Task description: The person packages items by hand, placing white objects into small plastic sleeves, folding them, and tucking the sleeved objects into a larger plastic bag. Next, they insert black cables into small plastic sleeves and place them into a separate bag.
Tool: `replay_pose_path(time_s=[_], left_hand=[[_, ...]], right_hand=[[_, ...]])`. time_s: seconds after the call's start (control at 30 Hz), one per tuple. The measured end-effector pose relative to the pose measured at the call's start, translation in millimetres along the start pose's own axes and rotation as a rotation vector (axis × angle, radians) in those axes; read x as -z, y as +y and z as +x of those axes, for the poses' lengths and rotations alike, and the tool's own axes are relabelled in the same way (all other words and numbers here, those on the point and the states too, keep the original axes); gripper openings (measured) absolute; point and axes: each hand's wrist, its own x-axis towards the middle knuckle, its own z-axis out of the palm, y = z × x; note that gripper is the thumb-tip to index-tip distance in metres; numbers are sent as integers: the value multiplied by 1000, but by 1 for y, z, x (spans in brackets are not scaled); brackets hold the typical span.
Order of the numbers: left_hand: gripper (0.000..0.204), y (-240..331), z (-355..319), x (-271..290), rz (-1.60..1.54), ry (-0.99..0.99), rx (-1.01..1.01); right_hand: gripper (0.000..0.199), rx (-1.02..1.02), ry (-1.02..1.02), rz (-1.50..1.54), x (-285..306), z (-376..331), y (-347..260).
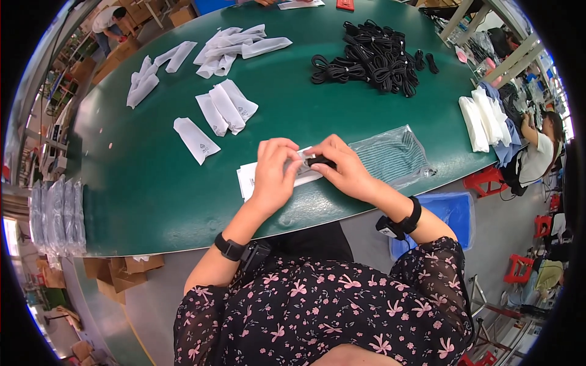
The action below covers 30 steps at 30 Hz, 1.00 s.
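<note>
Over the near part of the green table my two hands meet. My right hand is closed around a small black cable bundle, with thumb and fingertips pressed on it. My left hand pinches the translucent edge of a whitish pouch against the bundle's left end. How far the bundle sits inside the pouch is hidden by my fingers. Below my left hand lie white paper sheets. Just right of my right hand, a clear plastic bag lies flat on the table.
Several white pouches lie left, with more behind. A pile of coiled black cables is at the far right. Clear-wrapped packs sit at the left edge, folded white bags at the right. A blue bin stands below.
</note>
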Motion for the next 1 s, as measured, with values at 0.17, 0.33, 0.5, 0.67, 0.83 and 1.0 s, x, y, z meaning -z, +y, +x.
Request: replay_pose_path(time_s=[0.17, 0.33, 0.5, 0.67, 0.83, 1.0], left_hand=[[5, -12, 11, 15, -417, 111, 361], [13, -62, 40, 83, -1239, 151, 594], [20, -54, 59, 108, -502, 434, 464], [21, -14, 16, 24, -12, -126, 257], [13, -21, -12, -40, 173, -109, 122], [9, -24, -12, -46, 228, -143, 225]], right_hand=[[27, -148, 185, 307, -11, 30, -15], [40, -61, 200, -35, 8, 69, 7], [35, -407, 377, -597, 53, 107, 124], [40, -940, 143, -33, 65, 119, 147], [42, -545, 204, -385, 42, 82, 143], [46, -351, 162, -254, 40, 36, 46]])
